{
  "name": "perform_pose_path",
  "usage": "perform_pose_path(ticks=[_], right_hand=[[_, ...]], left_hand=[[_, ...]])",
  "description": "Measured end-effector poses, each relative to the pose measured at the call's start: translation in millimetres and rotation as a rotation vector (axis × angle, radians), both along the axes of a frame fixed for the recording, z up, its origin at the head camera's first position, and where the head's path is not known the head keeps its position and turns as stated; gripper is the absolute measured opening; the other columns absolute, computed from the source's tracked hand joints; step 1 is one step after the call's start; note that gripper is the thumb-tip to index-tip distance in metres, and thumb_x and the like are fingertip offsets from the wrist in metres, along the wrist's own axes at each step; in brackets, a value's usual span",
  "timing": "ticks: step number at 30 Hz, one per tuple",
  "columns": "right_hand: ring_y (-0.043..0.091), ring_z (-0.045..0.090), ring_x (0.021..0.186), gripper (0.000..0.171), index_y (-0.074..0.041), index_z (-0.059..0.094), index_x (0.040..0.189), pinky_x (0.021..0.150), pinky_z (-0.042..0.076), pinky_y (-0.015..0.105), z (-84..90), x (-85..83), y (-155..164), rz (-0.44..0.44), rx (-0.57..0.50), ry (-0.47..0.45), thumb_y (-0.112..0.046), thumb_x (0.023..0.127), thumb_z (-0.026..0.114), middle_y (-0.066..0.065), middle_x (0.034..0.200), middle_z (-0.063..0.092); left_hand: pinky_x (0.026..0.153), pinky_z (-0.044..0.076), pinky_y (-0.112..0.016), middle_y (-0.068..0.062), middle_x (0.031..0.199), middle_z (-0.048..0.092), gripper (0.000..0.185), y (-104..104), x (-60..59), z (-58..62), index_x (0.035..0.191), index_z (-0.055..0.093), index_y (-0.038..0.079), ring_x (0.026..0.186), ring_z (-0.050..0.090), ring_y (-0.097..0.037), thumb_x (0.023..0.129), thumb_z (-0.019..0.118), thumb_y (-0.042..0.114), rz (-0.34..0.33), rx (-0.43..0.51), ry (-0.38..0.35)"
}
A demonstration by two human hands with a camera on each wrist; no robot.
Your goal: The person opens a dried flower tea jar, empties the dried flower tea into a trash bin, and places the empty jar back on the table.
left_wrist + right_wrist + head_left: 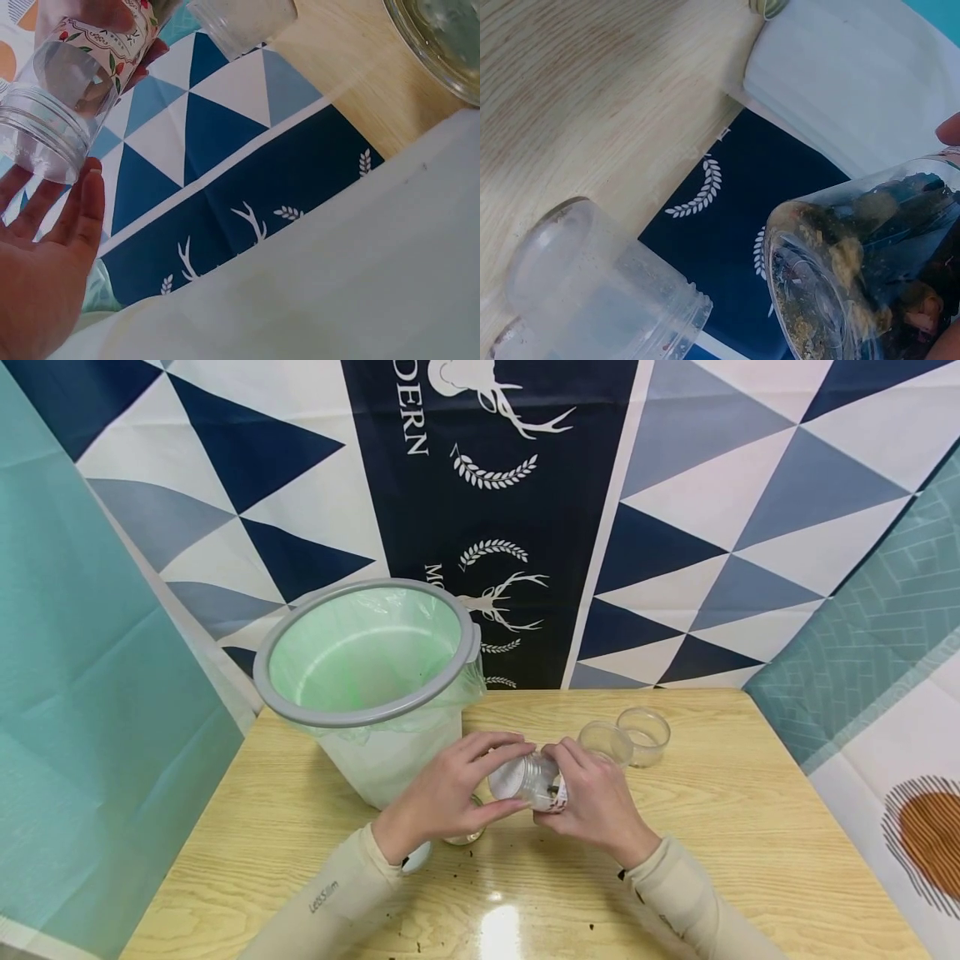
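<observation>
Between the two hands a clear plastic jar [542, 781] lies tilted on its side above the table, its threaded mouth toward the left hand. My right hand [596, 797] grips its body, over a label with red berries and green leaves. My left hand [450, 785] spans the mouth end, thumb on one side and fingers on the other; in the left wrist view its fingertips [91, 174] are right at the rim. The right wrist view shows brown and dark dried bits inside the jar [855, 262], toward its base.
A bin [360, 718] with a grey rim and green liner stands at the back left. Two clear jars [606, 742] [645, 739] stand right of the right hand. A gold-rimmed glass jar [467, 837] and a white lid [417, 857] are partly hidden by the left arm. Dark crumbs dot the table [562, 910].
</observation>
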State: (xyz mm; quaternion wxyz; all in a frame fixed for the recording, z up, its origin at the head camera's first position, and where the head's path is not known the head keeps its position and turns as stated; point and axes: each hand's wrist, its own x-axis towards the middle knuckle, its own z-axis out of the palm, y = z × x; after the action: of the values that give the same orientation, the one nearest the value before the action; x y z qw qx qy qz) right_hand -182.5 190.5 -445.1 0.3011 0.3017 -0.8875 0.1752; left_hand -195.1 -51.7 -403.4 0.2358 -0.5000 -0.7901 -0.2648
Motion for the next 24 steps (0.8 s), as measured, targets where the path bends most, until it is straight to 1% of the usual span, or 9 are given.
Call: perform_pose_path(ticks=[3,5,8,10,13,16,18,24], right_hand=[[0.013,0.060,0.069,0.080,-0.007,0.064,0.111,0.057,0.053,0.028,-1.0,0.4,-0.3,-0.002,0.004,0.004,-0.037,0.045,0.097,0.000,0.093,0.062],[0.012,0.060,0.068,0.079,-0.007,0.064,0.110,0.056,0.052,0.028,-1.5,0.4,-0.4,-0.003,0.002,0.007,-0.037,0.044,0.097,0.000,0.092,0.061],[0.012,0.060,0.068,0.078,-0.007,0.064,0.109,0.056,0.052,0.028,-1.3,0.4,-0.5,-0.004,-0.001,0.007,-0.036,0.044,0.097,0.000,0.091,0.061],[0.012,0.060,0.068,0.078,-0.007,0.064,0.110,0.056,0.052,0.028,-1.0,0.7,-0.5,-0.004,0.001,0.004,-0.036,0.045,0.097,-0.001,0.091,0.061],[0.011,0.060,0.070,0.078,-0.007,0.063,0.111,0.057,0.053,0.027,-0.5,1.2,-0.6,-0.003,0.001,-0.007,-0.036,0.046,0.097,-0.001,0.092,0.061],[0.012,0.060,0.070,0.079,-0.007,0.063,0.111,0.058,0.053,0.028,-0.5,1.4,-0.5,-0.004,-0.001,-0.014,-0.035,0.046,0.098,0.000,0.092,0.061],[0.012,0.060,0.070,0.079,-0.007,0.064,0.111,0.058,0.054,0.028,-0.8,1.1,-0.4,-0.003,-0.004,-0.012,-0.035,0.046,0.098,0.000,0.092,0.061],[0.012,0.061,0.070,0.079,-0.006,0.064,0.111,0.058,0.054,0.028,-1.1,1.1,0.1,-0.001,-0.002,-0.006,-0.036,0.046,0.097,0.000,0.092,0.061]], left_hand=[[0.108,0.052,-0.032,-0.008,0.139,0.063,0.065,1.4,0.8,-0.8,0.143,0.059,0.012,0.127,0.063,-0.022,0.091,0.076,0.046,0.030,-0.001,-0.005],[0.111,0.050,-0.034,-0.008,0.144,0.060,0.070,1.3,0.8,-1.4,0.147,0.055,0.012,0.131,0.060,-0.023,0.090,0.075,0.048,0.025,-0.008,0.000],[0.118,0.044,-0.038,-0.010,0.153,0.053,0.074,-0.4,0.6,-1.6,0.151,0.050,0.015,0.140,0.052,-0.027,0.090,0.076,0.046,-0.016,-0.023,0.012],[0.121,0.039,-0.039,-0.009,0.155,0.050,0.074,-1.9,0.3,-1.1,0.152,0.049,0.016,0.143,0.049,-0.029,0.089,0.077,0.043,-0.054,-0.032,0.018],[0.123,0.037,-0.038,-0.009,0.155,0.051,0.068,-3.3,-0.2,-0.8,0.150,0.052,0.017,0.144,0.048,-0.029,0.090,0.079,0.036,-0.093,-0.051,0.027],[0.122,0.038,-0.035,-0.008,0.154,0.053,0.061,-3.9,-0.4,-0.7,0.148,0.056,0.016,0.143,0.050,-0.025,0.092,0.078,0.031,-0.107,-0.061,0.023],[0.120,0.041,-0.033,-0.009,0.152,0.055,0.058,-4.1,-0.2,-0.7,0.146,0.057,0.016,0.140,0.052,-0.024,0.093,0.077,0.030,-0.101,-0.054,0.012],[0.112,0.048,-0.031,-0.009,0.144,0.061,0.059,-1.2,0.4,-0.6,0.144,0.059,0.014,0.132,0.059,-0.022,0.093,0.077,0.037,-0.038,-0.020,-0.015]])
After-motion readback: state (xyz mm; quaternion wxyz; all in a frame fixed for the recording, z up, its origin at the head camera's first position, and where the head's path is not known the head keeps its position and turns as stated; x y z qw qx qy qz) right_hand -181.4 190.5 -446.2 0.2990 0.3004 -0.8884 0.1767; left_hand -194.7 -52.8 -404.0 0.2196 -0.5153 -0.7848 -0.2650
